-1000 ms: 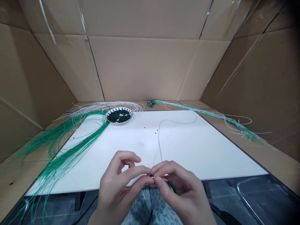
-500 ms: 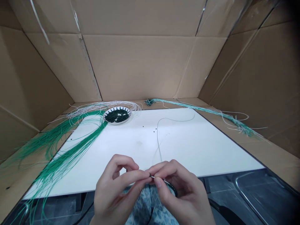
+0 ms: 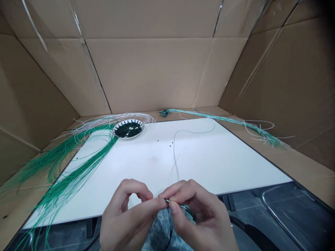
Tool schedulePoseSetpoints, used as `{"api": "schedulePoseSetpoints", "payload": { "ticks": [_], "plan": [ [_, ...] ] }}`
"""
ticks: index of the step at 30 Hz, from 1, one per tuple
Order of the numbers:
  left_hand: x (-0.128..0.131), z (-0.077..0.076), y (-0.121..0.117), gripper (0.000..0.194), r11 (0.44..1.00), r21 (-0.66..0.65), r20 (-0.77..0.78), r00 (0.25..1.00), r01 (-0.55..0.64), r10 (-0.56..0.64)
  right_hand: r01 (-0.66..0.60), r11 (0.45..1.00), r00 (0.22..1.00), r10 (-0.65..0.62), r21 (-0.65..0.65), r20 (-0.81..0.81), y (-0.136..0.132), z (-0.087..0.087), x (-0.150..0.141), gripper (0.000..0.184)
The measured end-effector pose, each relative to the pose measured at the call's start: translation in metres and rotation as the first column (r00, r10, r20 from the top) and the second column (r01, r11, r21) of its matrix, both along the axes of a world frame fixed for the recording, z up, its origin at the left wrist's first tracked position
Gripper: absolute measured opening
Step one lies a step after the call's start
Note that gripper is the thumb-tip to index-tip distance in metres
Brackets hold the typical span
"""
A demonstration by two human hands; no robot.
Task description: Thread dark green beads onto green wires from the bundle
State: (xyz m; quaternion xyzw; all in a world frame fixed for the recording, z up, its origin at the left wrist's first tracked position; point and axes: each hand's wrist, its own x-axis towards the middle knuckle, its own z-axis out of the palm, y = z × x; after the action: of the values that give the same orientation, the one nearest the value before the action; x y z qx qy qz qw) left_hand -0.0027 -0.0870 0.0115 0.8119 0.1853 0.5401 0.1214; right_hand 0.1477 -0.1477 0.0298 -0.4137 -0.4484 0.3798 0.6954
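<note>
My left hand has its thumb and forefinger pinched at a small dark bead on the end of a thin pale cord; its other fingers curl above. Touching it fingertip to fingertip, my right hand pinches the cord with thumb and forefinger. A dark beaded length of the cord curves beneath my right fingers, partly hidden by them. A fine thread runs from behind my right fingers up the white board, then bends right near its far edge. Both hands hang over the board's near edge.
On the white board stands a striped-rim dish of small dark beads, with several loose ones nearby. Green strands and white strands lie left. A tied bundle lies back right. Cardboard walls surround the board.
The view has shifted slightly. My left fingertips have closed around the bead end, and my right fingertips have moved slightly left along the cord, showing more beaded cord behind them.
</note>
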Motion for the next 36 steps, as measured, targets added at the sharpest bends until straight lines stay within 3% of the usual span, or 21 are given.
{"api": "schedulePoseSetpoints", "payload": {
  "ticks": [3,6,12,16,25,27,31,36],
  "plan": [
    [-0.003,-0.003,0.0,0.041,0.999,-0.041,0.0,1.0,-0.017,0.017,0.006,0.999,1.0,-0.007,0.031,0.021,-0.001,-0.001,0.0,0.027],
    [-0.005,-0.004,-0.001,0.033,0.984,-0.176,0.012,1.0,-0.014,0.016,0.003,0.998,1.0,-0.004,0.056,0.03,-0.002,-0.001,0.0,0.03],
    [-0.003,-0.004,0.0,0.027,0.828,-0.548,0.237,0.971,0.121,0.015,-0.012,0.998,1.0,0.012,0.063,0.0,-0.002,0.001,0.0,0.035],
    [-0.006,-0.006,0.001,0.023,0.769,-0.611,0.303,0.953,0.188,0.008,-0.036,0.999,0.999,0.037,0.04,-0.018,-0.001,0.001,0.001,0.033],
    [-0.006,-0.006,0.002,0.015,0.719,-0.659,0.297,0.955,0.223,-0.024,-0.122,0.991,0.993,0.122,0.053,0.008,0.002,-0.003,0.008,0.034],
    [-0.004,-0.005,0.002,0.012,0.768,-0.611,0.239,0.969,0.195,-0.057,-0.14,0.99,0.99,0.139,0.037,0.013,0.003,-0.004,0.01,0.033],
    [-0.001,-0.002,0.003,0.005,0.923,-0.354,0.159,0.982,0.151,-0.1,-0.135,0.991,0.991,0.135,0.015,0.011,0.004,-0.003,0.013,0.026],
    [0.002,-0.002,0.006,0.014,0.933,-0.336,0.085,0.991,0.13,-0.108,-0.103,0.994,0.993,0.104,-0.027,0.051,0.005,-0.004,0.019,0.015]
  ]
}}
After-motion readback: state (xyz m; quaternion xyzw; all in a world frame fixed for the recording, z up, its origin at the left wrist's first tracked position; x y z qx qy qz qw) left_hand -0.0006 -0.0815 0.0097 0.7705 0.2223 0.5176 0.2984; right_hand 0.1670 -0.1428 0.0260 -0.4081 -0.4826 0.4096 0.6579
